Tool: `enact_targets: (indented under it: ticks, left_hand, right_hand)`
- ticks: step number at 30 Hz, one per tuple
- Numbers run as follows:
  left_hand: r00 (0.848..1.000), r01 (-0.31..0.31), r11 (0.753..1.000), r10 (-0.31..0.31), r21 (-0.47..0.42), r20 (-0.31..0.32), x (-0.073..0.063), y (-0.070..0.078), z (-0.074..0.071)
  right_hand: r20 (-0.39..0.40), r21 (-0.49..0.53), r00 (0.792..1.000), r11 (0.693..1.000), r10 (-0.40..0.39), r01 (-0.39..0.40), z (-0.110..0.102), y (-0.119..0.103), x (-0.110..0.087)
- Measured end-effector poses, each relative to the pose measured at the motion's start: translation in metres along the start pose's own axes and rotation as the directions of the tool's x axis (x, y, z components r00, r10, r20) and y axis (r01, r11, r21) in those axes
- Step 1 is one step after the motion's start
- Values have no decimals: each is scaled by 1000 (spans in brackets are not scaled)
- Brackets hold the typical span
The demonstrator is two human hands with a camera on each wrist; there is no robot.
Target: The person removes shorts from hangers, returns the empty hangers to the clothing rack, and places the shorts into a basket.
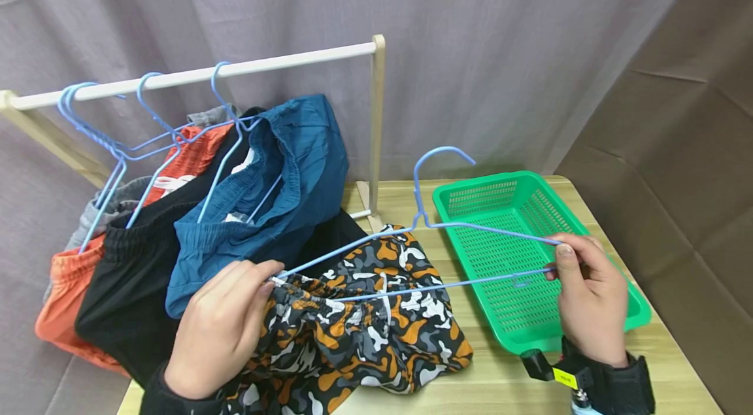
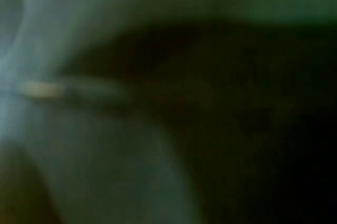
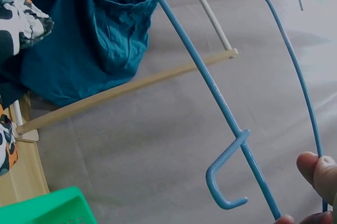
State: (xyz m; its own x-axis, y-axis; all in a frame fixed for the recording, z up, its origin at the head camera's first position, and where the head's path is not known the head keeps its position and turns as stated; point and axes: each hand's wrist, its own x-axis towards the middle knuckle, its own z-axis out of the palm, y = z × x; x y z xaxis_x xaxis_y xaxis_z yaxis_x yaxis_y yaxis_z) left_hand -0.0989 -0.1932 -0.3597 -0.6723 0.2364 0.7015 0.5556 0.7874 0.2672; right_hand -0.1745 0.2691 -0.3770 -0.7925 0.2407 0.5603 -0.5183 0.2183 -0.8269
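Observation:
A light blue clothes hanger (image 1: 494, 230) stretches between both hands, its hook pointing up. My right hand (image 1: 591, 300) pinches its right end over the green basket. Thumb and fingertips of the right hand (image 3: 324, 177) show on the hanger (image 3: 210, 88) in the right wrist view. Camouflage shorts (image 1: 347, 336) in orange, black, grey and white hang bunched below the hanger's left half. At their waistband, my left hand (image 1: 217, 320) grips the cloth beside the hanger's left end, which runs into the waist opening. The left wrist view is dark and blurred.
A rack with a white rail (image 1: 294, 61) stands at the left. Blue shorts (image 1: 306, 160), black shorts (image 1: 135, 278) and orange shorts (image 1: 70, 291) hang there on blue hangers. The green basket (image 1: 470, 291) rests on the wooden table (image 1: 676, 369) at the right, before a grey curtain (image 1: 500, 62).

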Motion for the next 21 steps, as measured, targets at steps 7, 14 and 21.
enact_targets:
  ticks: [7, 14, 21]
  left_hand:
    - [1000, 14, 999, -14, 31, 7, -7, -2, -1]
    - [998, 55, 998, -56, 43, 31, -13, -3, -3]
    - [996, 78, 996, -80, 40, 47, -16, -3, -3]
  right_hand:
    - [-43, 56, 999, 998, 3, -1, -11, 0, 2]
    - [-89, -64, 996, 998, -1, -5, -20, -6, 5]
    - [-125, -110, 992, 994, 9, -23, -25, -11, 4]
